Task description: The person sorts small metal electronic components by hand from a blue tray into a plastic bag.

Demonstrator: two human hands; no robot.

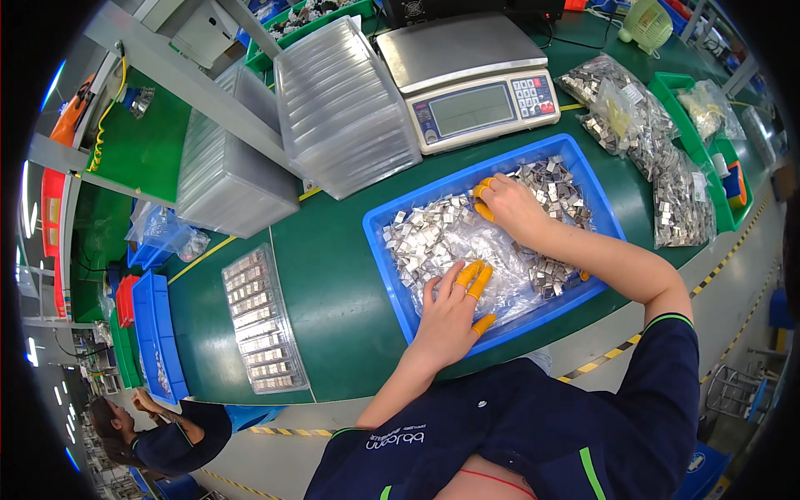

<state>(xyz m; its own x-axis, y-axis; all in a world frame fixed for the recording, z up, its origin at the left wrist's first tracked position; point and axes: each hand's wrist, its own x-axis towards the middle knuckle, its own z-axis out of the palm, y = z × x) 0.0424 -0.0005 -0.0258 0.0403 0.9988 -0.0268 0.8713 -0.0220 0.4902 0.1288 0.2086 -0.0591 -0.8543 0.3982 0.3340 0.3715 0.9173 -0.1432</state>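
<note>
The floor of the blue rectangular plastic tray (382, 250) was hidden beneath small silver metal parts (429, 229) and a crumpled clear plastic bag (504, 271). Whether the bare right hand (515, 208), with yellow rubber finger covers (483, 188), pinched a part could not be told. A grey metal beam (200, 89) partly hid the left stack of clear plastic trays (229, 179). The top edge cut off a black box (454, 10). The co-worker's hands (147, 402) were too small to read.

Left hand (450, 312) and right hand (515, 208), yellow-capped fingers (479, 282), both over blue bin (442, 189): small metal parts (433, 227), clear plastic (500, 260) amid them. Green desk (333, 267). Scale (471, 108) behind bin; clear tray (292, 346) off left.
</note>
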